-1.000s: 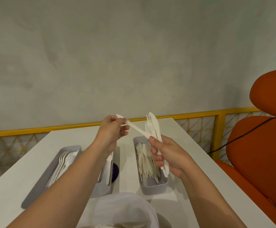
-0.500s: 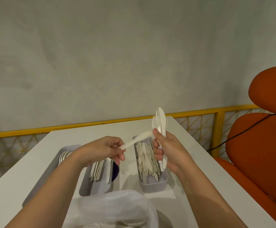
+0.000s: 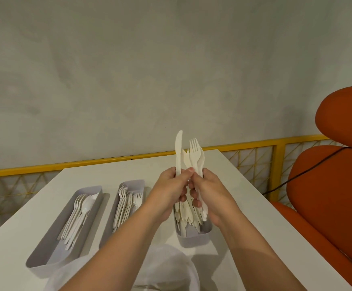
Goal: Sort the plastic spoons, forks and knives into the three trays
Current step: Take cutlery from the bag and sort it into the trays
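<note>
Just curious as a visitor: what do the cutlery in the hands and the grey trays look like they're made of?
The knife and fork look like thin moulded plastic, off-white with a dull, faintly glossy finish; the task line also calls them plastic. The grey trays, such as the left tray, seem matte plastic too, with smooth rounded walls, though the look alone leaves that open.

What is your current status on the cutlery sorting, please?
Left hand shut on knife. Right hand shut on mixed bundle. Both above right tray. Nothing in the way.
</note>
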